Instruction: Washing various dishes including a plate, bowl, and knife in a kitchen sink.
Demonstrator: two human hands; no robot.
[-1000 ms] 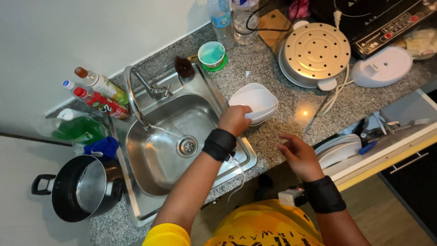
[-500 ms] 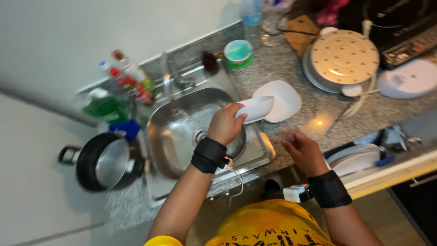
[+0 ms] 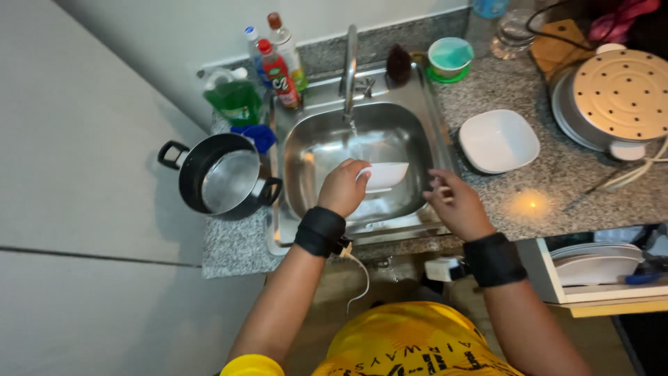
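My left hand [image 3: 344,188] grips a small white bowl [image 3: 385,175] by its rim and holds it over the steel sink [image 3: 312,150], below the tap [image 3: 348,66]. A thin stream of water falls from the tap toward the bowl. My right hand [image 3: 456,206] hovers at the sink's right edge with its fingers loosely curled near the bowl; it holds nothing that I can see. A second white square bowl [image 3: 498,141] sits on the granite counter [image 3: 557,184] to the right of the sink.
A black pot [image 3: 217,174] stands left of the sink. Behind it are a green soap pouch [image 3: 235,99] and bottles [image 3: 279,59]. A teal cup [image 3: 449,57] and a perforated round lid [image 3: 618,94] sit at the back right. White plates [image 3: 597,263] rest on a lower shelf.
My left hand lifted one white bowl off the counter and carried it left over the sink. My right hand followed to the sink's edge. The view shifted left.
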